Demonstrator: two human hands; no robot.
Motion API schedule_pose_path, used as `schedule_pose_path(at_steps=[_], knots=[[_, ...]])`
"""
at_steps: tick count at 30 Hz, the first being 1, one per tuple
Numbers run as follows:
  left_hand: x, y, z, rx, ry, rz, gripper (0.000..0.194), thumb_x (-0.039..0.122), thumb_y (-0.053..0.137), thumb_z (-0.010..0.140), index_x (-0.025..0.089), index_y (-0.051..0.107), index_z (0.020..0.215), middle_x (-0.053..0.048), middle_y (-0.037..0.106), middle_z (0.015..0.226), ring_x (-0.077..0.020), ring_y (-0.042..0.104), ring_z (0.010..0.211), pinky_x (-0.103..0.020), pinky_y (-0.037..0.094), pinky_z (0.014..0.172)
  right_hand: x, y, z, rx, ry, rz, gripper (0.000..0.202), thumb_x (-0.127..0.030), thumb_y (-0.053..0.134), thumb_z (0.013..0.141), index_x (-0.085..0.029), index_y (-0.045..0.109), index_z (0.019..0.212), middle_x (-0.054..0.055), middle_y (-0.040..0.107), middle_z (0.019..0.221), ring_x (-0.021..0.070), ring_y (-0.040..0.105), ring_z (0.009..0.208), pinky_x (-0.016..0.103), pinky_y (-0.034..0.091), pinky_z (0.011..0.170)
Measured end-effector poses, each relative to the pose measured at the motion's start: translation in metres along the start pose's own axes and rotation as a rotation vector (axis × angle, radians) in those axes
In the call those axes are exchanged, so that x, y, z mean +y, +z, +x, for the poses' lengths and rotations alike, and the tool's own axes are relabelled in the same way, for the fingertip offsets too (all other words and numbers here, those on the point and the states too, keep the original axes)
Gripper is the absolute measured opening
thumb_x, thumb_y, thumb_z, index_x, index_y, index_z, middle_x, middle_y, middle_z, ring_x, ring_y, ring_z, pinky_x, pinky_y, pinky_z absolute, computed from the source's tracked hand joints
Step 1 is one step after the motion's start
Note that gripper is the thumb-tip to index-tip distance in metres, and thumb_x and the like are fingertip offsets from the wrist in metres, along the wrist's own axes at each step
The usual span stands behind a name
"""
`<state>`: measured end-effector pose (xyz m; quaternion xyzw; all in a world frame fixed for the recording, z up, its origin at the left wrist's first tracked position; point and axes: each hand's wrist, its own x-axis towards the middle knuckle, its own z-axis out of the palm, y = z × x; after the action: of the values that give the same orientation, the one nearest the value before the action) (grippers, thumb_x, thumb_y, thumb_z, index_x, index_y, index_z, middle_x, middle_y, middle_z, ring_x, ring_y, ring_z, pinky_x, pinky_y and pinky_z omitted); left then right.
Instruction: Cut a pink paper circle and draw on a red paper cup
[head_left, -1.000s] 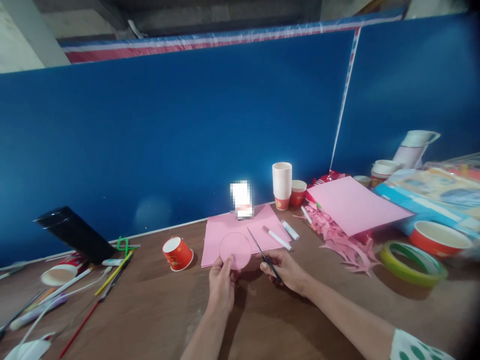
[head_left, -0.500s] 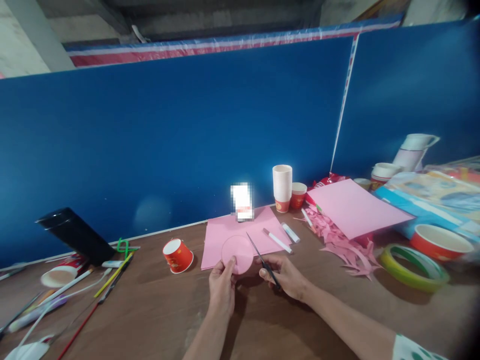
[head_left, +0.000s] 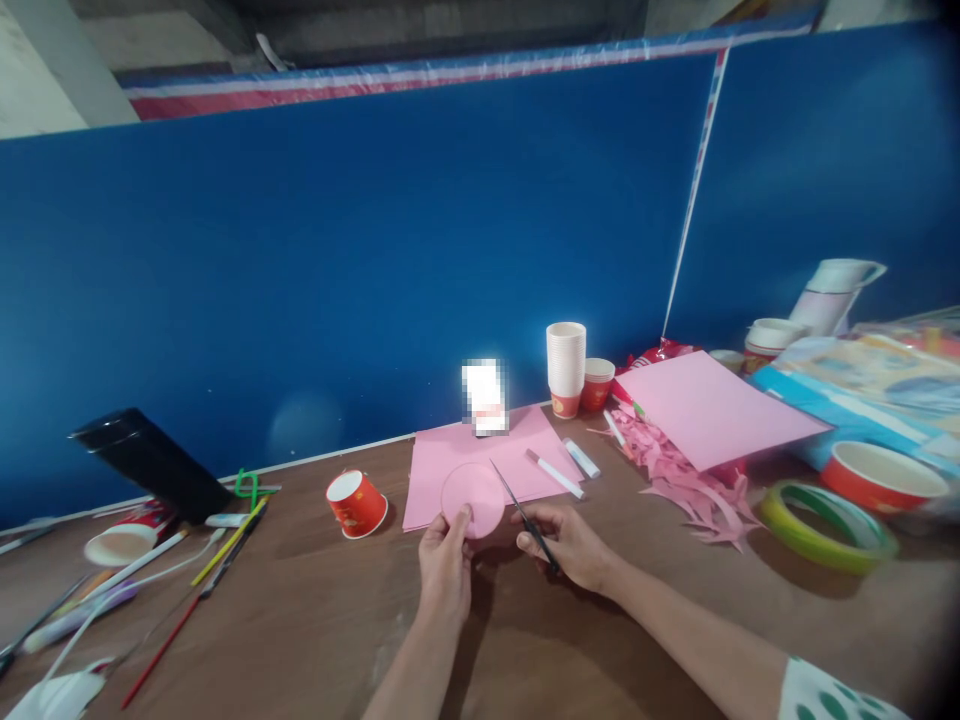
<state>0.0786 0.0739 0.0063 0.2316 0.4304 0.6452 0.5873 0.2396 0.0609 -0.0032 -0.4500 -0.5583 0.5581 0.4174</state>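
Note:
My left hand (head_left: 448,540) pinches a round pink paper disc (head_left: 472,498) at its lower edge, thumb on top. Just right of the disc, my right hand (head_left: 559,545) is closed around black-handled scissors (head_left: 534,530). Their thin blade points up and to the left, and its tip appears close to the disc's right edge. Behind both hands lie pink paper sheets (head_left: 435,470) on the brown table (head_left: 315,620). A white marker (head_left: 555,475) rests on those sheets, with a small white tube (head_left: 582,458) at their right edge.
A red paper cup (head_left: 357,505) stands left of the sheets. Stacked cups (head_left: 565,365) are at the back. To the right are pink paper scraps (head_left: 697,490), a tape roll (head_left: 825,530) and a red bowl (head_left: 885,480). A black cylinder (head_left: 150,465) leans left, near brushes (head_left: 169,650).
The surroundings sit slightly higher in the view, as the camera has tilted a little. Both hands keep their hold, and the disc and scissors have barely moved.

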Motion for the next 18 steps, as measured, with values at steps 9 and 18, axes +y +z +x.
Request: schedule_pose_path(at_steps=[9,18], knots=[[-0.0032,-0.0027,0.0016,-0.025,-0.003,0.0,0.032,0.025,0.081,0.051,0.011,0.062,0.072,0.0,0.064,0.061,-0.0076,0.056,0.05,-0.016,0.043,0.047,0.0012,0.0011,0.0009,0.008,0.038,0.023,0.05,-0.048,0.069,0.066,-0.013,0.061,0.101,-0.004,0.052,0.06,0.0047,0.042,0.039,0.017,0.033,0.033],[-0.0046,-0.0032,0.002,-0.038,0.0,-0.005,0.033,0.026,0.081,0.048,0.011,0.063,0.072,0.0,0.064,0.06,-0.0091,0.058,0.05,-0.019,0.046,0.05,0.0008,0.0021,0.0018,0.024,0.04,0.006,0.048,-0.047,0.069,0.066,-0.012,0.061,0.098,-0.005,0.051,0.059,0.0044,0.043,0.04,0.016,0.032,0.033]])
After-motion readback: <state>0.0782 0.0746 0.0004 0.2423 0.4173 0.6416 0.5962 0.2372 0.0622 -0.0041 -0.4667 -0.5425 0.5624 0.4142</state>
